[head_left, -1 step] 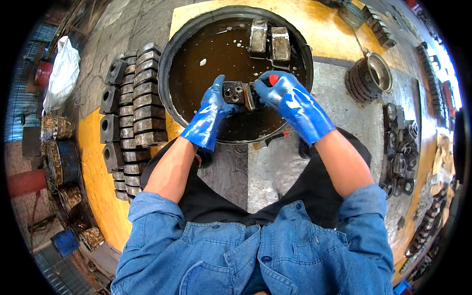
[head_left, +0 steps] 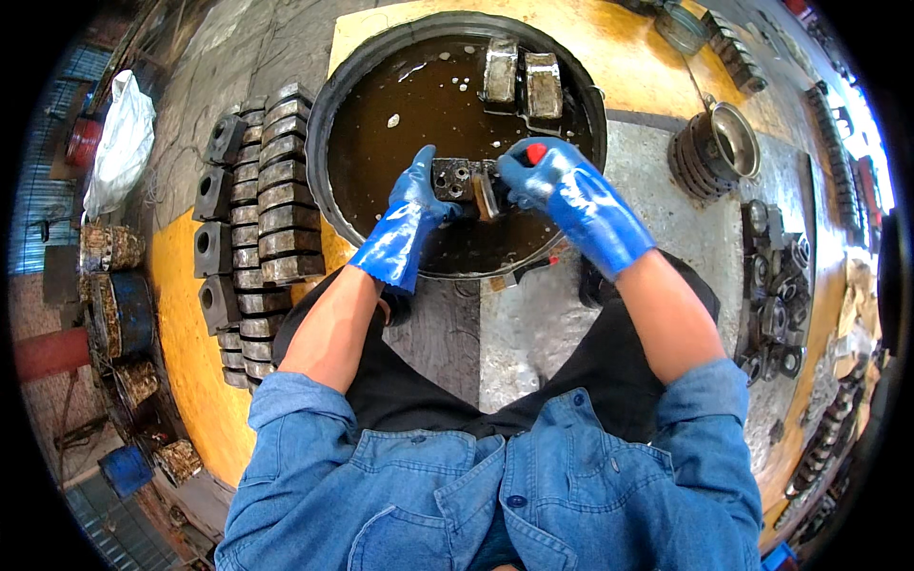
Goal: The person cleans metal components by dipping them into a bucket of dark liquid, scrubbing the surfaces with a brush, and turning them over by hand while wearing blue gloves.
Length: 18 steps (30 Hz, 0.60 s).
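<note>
My left hand (head_left: pixel 419 195), in a wet blue rubber glove, grips a dark metal block with holes (head_left: pixel 454 178) over a round black tub (head_left: pixel 318 152) of murky brown liquid. Its fingers are wrapped round the block's near side, the thumb pointing up. My right hand (head_left: pixel 538 176), gloved the same way, is closed on a brush (head_left: pixel 486 193) whose red handle end shows above the fist. The brush's flat brownish head lies against the right end of the block. Two more metal blocks (head_left: pixel 544 88) stand at the tub's far right, partly in the liquid.
Rows of stacked metal blocks (head_left: pixel 290 195) line the tub's left side. To the right are a metal pot (head_left: pixel 733 143) and a cluster of round metal parts (head_left: pixel 781 285). A flat tool with a red end (head_left: pixel 524 272) lies by the tub's near rim. A white sack (head_left: pixel 122 143) is far left.
My right hand has shifted slightly to the right with the brush, away from the block's middle. The left hand and the block stay where they were.
</note>
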Motion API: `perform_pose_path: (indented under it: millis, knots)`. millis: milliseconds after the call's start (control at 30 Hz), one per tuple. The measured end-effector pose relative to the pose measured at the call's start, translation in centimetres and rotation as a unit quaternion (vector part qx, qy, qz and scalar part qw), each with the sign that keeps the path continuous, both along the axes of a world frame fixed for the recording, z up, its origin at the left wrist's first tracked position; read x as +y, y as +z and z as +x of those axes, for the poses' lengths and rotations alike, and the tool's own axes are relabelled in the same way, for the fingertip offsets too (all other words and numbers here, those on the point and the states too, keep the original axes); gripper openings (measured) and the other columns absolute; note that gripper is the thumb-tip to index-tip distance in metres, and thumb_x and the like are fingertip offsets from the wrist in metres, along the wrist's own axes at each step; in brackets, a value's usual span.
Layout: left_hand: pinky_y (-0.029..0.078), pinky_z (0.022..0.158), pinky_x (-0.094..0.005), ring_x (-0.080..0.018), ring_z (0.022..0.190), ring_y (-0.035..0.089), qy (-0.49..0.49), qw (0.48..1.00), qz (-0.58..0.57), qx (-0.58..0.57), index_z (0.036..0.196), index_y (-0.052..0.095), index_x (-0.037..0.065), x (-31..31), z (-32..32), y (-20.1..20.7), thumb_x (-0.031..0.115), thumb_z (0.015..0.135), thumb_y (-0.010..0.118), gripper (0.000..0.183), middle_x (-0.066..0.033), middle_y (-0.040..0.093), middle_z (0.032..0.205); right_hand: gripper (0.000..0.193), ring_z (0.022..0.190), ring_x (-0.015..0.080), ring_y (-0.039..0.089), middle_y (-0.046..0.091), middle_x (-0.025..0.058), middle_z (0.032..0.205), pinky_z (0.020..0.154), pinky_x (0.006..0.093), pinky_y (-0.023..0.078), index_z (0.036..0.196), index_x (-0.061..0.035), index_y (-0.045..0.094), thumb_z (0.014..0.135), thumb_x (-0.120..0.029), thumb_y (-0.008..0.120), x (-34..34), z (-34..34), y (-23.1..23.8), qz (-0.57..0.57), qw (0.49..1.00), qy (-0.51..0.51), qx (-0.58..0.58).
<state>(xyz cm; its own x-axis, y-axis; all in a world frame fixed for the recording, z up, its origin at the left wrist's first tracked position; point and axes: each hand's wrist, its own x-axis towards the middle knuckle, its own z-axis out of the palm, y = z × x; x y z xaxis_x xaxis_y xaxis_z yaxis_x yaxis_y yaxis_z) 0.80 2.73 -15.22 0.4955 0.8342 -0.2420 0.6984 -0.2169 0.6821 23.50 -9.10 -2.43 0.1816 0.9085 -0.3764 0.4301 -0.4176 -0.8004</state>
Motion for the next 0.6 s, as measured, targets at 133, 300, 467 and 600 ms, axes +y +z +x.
perform_pose_path:
  millis: [133,300,467,600]
  knots:
    - [0.052,0.113,-0.0421,-0.035,0.134,0.063,-0.013,0.999,0.012,0.03,0.162,0.037,0.003,-0.8,1.3,2.1,0.013,0.06,0.1,0.12,-0.0237,0.064,0.145,0.034,0.064,0.0127,0.069,0.076,0.0053,0.077,0.059,0.0288,0.056,0.103,-0.0092,0.078,0.1,-0.042,0.067,-0.3,4.2,-0.3,-0.047,0.992,-0.107,0.055]
    - [0.055,0.107,-0.0412,-0.0331,0.124,0.069,-0.006,1.0,0.008,-0.007,0.159,0.043,0.005,-0.1,0.9,1.9,0.02,0.056,0.101,0.119,-0.0202,0.071,0.134,0.036,0.071,0.0127,0.069,0.077,0.006,0.083,0.067,0.0298,0.056,0.113,-0.0078,0.076,0.1,-0.041,0.072,-0.6,5.2,-0.7,0.042,0.989,-0.142,-0.004]
    - [0.056,0.105,-0.039,-0.0259,0.121,0.069,-0.006,0.993,-0.077,-0.089,0.159,0.042,0.003,1.9,1.3,-0.7,0.016,0.06,0.1,0.116,-0.0169,0.071,0.136,0.03,0.074,0.0111,0.068,0.075,0.0027,0.082,0.071,0.0318,0.057,0.108,-0.0067,0.078,0.099,-0.035,0.075,-0.4,5.8,-3.0,0.103,0.981,-0.118,-0.119]
    - [0.055,0.108,-0.0395,-0.0283,0.131,0.063,-0.014,0.951,-0.134,-0.279,0.16,0.041,0.001,2.8,1.2,-1.2,0.01,0.063,0.098,0.114,-0.0192,0.063,0.146,0.027,0.075,0.0196,0.07,0.076,0.0093,0.083,0.071,0.0373,0.058,0.097,-0.0099,0.078,0.099,-0.036,0.072,-0.2,6.7,-1.3,0.078,0.979,-0.08,-0.172]
